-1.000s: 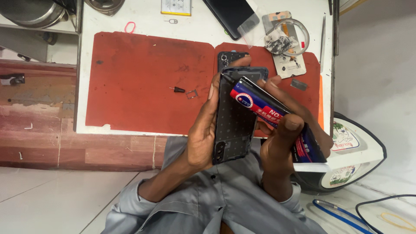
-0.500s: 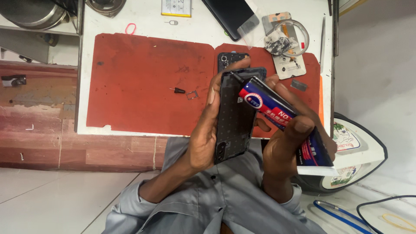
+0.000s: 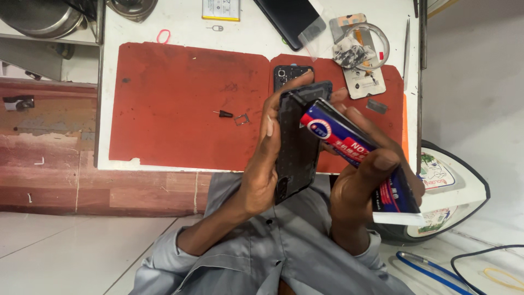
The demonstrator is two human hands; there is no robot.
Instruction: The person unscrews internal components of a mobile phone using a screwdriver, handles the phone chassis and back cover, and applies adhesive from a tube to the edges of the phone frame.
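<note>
From the head view, our left hand (image 3: pixel 262 169) is clamped around the long edge of a dark phone frame (image 3: pixel 297 139), holding it tilted up above the near edge of the red mat (image 3: pixel 180 104). Our right hand (image 3: pixel 365 180) is closed tight on a red and blue glue tube (image 3: pixel 355 158), its nozzle end touching the frame's upper right edge.

We judge the step in hand to be running adhesive along the frame's rim. Whether any glue lies on it yet is too small to tell. The next move calls for a steady, light squeeze while we guide the nozzle down the edge, with the left hand turning the frame so the bead stays on the rim.

On the mat behind the frame lies a back cover (image 3: pixel 292 74), partly hidden. Left of it sit a small pin (image 3: pixel 222 114) and a card tray (image 3: pixel 242 119), well apart from our hands. Beyond the mat, on the white table (image 3: pixel 245 30), rest a black phone (image 3: pixel 289 19), a tape ring (image 3: pixel 365 38) and a pink band (image 3: pixel 163 36).
</note>
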